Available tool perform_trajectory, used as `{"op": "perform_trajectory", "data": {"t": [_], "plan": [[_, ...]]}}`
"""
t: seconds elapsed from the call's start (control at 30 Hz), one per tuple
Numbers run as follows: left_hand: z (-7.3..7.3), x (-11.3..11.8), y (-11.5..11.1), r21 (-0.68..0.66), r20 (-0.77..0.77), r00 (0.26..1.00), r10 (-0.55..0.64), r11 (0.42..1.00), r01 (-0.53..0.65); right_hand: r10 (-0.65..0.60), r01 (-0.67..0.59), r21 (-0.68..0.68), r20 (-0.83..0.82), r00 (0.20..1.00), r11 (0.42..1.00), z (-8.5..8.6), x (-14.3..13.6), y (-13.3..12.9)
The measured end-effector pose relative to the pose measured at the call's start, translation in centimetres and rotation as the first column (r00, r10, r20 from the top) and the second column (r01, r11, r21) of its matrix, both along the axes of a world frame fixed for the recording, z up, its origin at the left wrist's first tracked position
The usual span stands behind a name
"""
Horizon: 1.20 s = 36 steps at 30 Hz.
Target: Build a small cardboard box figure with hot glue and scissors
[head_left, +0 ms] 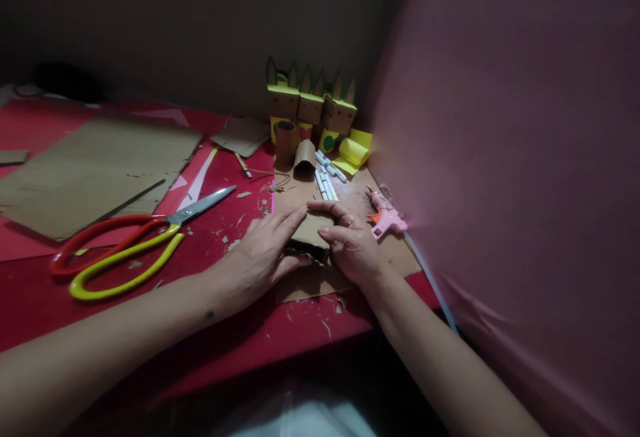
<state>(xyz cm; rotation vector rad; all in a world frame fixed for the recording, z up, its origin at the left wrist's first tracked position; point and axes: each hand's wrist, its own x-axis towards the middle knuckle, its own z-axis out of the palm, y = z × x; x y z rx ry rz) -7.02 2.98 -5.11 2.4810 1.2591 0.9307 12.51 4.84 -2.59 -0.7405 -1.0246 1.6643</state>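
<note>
bare forearms (pixel 435 344) are stretched inward from the two lower corners, and between the left hand (pixel 265 244) and the right hand (pixel 357 247) a small cardboard piece (pixel 311 229) is held, both hands being closed about it. its left side is covered by the left fingers, with the left thumb set low at the near edge; its right side is gripped by the right hand, the thumb laid on top and the forefinger curved along the far edge. a dark opening is seen along the near edge. the piece is held over a cardboard board (pixel 300 288) on the red-covered worktop (pixel 240 330); whether the two are touching cannot be told. on the board, beyond the hands, several white markers (pixel 326 185) are laid near two brown cardboard tubes (pixel 286 147) and a curled yellow paper (pixel 354 152). behind these, three cardboard figures (pixel 310 109) with pointed ears are lined up. to the right, a pink glue gun (pixel 391 218) is rested on its side. to the left, large scissors (pixel 180 217) with red and yellow handles are left parted, near a broad cardboard sheet (pixel 100 170), and small scraps (pixel 244 194) are scattered about.
</note>
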Motion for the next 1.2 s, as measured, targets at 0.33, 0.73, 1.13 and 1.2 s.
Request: {"op": "perform_trajectory", "data": {"t": [0.33, 0.73, 1.13, 1.2], "plan": [[1.2, 0.7, 0.3, 0.259, -0.094, 0.995, -0.02, 0.965, 0.044, -0.012, 0.011, 0.062, 0.016, 1.0, 0.998, -0.1, 0.0, 0.0], [1.3, 0.4, 0.4, 0.378, -0.2, 0.98, 0.015, 0.923, 0.063, -0.363, 0.118, 0.515, 0.406, 0.839, 0.849, 1.5, 1.2, -1.5], [1.8, 0.7, 0.1, 0.385, -0.216, 0.976, 0.029, 0.921, 0.058, -0.378, -0.341, 0.717, 0.64, 0.669, 0.608, 1.9, 4.8, -2.5], [1.8, 0.8, 0.0, 0.392, -0.208, 0.978, 0.019, 0.918, 0.065, -0.45, -0.349, 0.755, 0.625, 0.637, 0.555, 1.3, 4.7, -2.7]]}}
